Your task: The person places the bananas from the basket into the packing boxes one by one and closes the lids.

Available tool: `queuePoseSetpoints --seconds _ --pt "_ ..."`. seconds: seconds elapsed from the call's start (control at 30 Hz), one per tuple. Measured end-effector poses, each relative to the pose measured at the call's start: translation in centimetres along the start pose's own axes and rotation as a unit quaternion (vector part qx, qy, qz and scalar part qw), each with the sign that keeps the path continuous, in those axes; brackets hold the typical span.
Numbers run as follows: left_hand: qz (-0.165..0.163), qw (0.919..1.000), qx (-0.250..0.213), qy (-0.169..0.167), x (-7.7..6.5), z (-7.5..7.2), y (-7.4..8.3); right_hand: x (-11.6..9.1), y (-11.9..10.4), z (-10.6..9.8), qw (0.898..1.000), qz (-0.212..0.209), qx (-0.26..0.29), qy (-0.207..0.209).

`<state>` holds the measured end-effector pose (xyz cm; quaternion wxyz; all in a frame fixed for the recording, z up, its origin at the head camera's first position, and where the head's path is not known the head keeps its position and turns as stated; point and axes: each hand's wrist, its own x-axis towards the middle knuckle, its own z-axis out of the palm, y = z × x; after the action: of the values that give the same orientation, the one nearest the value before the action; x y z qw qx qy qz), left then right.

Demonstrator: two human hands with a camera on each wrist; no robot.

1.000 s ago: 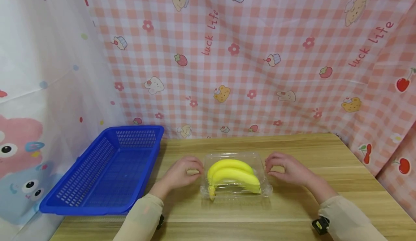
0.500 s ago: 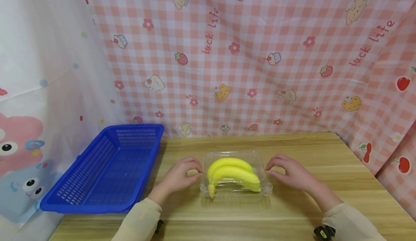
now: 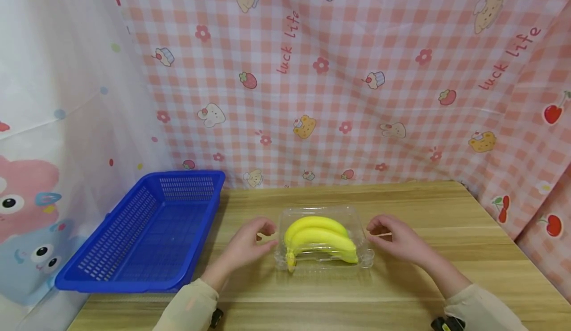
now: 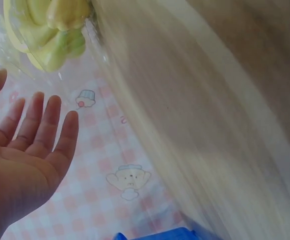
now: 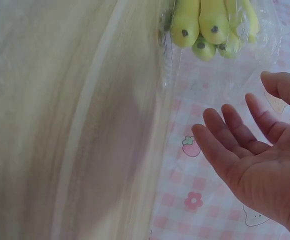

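Note:
A clear plastic clamshell box [image 3: 353,218] sits on the wooden table with a bunch of yellow bananas [image 3: 322,238] inside, its lid down over them. My left hand [image 3: 252,239] is at the box's left side, fingers gently bent and fingertips close to the wall. On the opposite side my right hand [image 3: 396,237] mirrors it, thumb and fingers apart near the right wall. Both wrist views show relaxed, spread fingers and bare palms facing the box. Green-tinged banana tips [image 5: 212,27] show through the plastic in the right wrist view.
A blue plastic basket [image 3: 196,251] with slotted walls stands on the left of the table. A pink checked cloth [image 3: 285,98] hangs behind the table, and a white patterned curtain [image 3: 80,98] hangs at the left. Bare wood [image 3: 321,296] lies in front of the box.
Both hands have shifted only slightly, the fingers drawing a little away from the box's sides. The box, bananas and basket stay in place; the head view has tilted a touch.

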<state>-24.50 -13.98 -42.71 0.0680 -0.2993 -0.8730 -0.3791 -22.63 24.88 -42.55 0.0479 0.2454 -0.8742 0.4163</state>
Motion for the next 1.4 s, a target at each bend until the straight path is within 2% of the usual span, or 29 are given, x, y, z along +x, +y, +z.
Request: queuePoseSetpoints --seconds 0.13,0.27,0.4,0.53,0.63,0.77,0.93,1.03,1.13,1.3,1.4 --pt "-0.009 0.9993 -0.035 0.005 -0.4 0.0 0.3 -0.4 -0.2 0.0 0.998 0.04 0.044 -0.011" --pt "-0.042 0.9967 -0.069 -0.001 -0.8 0.0 0.7 -0.7 -0.3 0.1 0.991 0.064 0.113 -0.027" --pt "-0.079 0.9915 -0.103 -0.009 -1.0 0.1 1.1 -1.1 -0.5 0.1 0.975 0.101 0.191 -0.052" --pt "-0.105 0.9851 -0.136 -0.011 -1.4 0.2 1.6 -1.3 -0.6 0.0 0.958 0.13 0.244 -0.071" --pt "-0.139 0.9715 -0.191 -0.014 -1.7 0.3 1.9 -1.4 -0.6 0.0 0.947 0.14 0.278 -0.081" --pt "-0.181 0.9473 -0.264 -0.018 -2.0 0.5 2.1 -1.6 -0.7 0.1 0.933 0.144 0.316 -0.094" --pt "-0.215 0.9228 -0.319 -0.021 -2.2 0.8 2.1 -1.9 -0.9 0.2 0.924 0.146 0.337 -0.105" --pt "-0.233 0.9073 -0.349 -0.02 -2.3 0.9 2.3 -2.0 -0.9 0.3 0.922 0.151 0.34 -0.107" --pt "-0.244 0.8959 -0.371 -0.017 -2.4 1.1 2.4 -2.1 -1.0 0.5 0.919 0.16 0.343 -0.106" --pt "-0.254 0.8819 -0.397 -0.02 -2.5 1.5 2.2 -2.2 -1.2 0.9 0.914 0.173 0.351 -0.108" --pt "-0.263 0.8689 -0.419 -0.02 -2.5 1.7 2.2 -2.2 -1.2 1.1 0.911 0.178 0.354 -0.11"
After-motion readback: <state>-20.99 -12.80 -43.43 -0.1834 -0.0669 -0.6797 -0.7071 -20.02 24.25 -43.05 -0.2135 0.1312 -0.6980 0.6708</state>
